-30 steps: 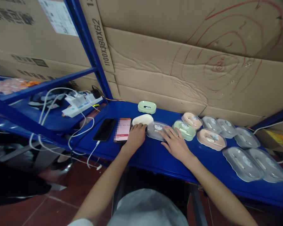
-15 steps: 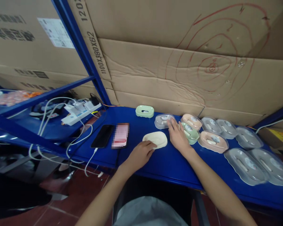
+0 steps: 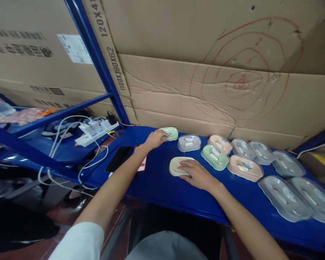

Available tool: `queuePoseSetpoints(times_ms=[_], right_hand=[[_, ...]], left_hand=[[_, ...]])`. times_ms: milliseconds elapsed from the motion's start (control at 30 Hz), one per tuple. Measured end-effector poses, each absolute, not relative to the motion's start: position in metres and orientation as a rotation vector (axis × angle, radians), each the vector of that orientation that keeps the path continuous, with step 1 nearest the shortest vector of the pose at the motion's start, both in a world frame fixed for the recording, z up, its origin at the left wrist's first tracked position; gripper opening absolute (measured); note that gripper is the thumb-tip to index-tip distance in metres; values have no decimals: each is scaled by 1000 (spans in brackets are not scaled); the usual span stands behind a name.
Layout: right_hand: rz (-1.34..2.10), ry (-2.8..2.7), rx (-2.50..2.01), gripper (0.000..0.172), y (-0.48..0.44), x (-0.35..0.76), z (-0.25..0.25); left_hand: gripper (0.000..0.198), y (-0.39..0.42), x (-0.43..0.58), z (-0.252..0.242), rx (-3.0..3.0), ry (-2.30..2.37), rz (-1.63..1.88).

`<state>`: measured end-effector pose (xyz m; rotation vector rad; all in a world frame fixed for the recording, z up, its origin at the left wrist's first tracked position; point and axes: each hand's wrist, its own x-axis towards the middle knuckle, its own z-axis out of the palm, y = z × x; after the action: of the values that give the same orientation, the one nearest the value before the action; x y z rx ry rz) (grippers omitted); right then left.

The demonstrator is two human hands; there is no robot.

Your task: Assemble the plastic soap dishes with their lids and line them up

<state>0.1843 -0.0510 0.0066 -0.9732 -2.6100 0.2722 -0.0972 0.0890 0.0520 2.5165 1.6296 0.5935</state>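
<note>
My left hand (image 3: 156, 139) is stretched to the back of the blue table, its fingers closed on the left end of a light green soap dish (image 3: 173, 133). My right hand (image 3: 197, 174) grips the right side of a cream soap dish (image 3: 174, 166), fingers over its top and thumb at the near edge. Between and behind the hands stands a grey lidded soap box (image 3: 189, 143). Right of it are a green lidded soap box (image 3: 215, 157) and a peach one (image 3: 220, 143), both under clear covers.
Several more lidded soap boxes (image 3: 285, 196) line the right of the blue table (image 3: 154, 180). To the left lie a black phone (image 3: 119, 159) and a second phone (image 3: 142, 164), partly behind my left arm. A power strip (image 3: 96, 133) with white cables sits beyond. Cardboard (image 3: 162, 86) walls the back.
My left hand has left the cream dish and reached back to the green dish. My right hand has moved from the lidded boxes to the cream dish.
</note>
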Motion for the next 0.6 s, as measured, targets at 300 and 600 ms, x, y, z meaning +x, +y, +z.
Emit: queuePoseSetpoints(times_ms=[300, 600], right_hand=[[159, -2308, -961, 28, -48, 211, 37], [115, -2553, -790, 52, -54, 242, 3]], left_hand=[[19, -41, -68, 38, 2558, 1467, 936], [18, -71, -25, -1, 2645, 1249, 926]])
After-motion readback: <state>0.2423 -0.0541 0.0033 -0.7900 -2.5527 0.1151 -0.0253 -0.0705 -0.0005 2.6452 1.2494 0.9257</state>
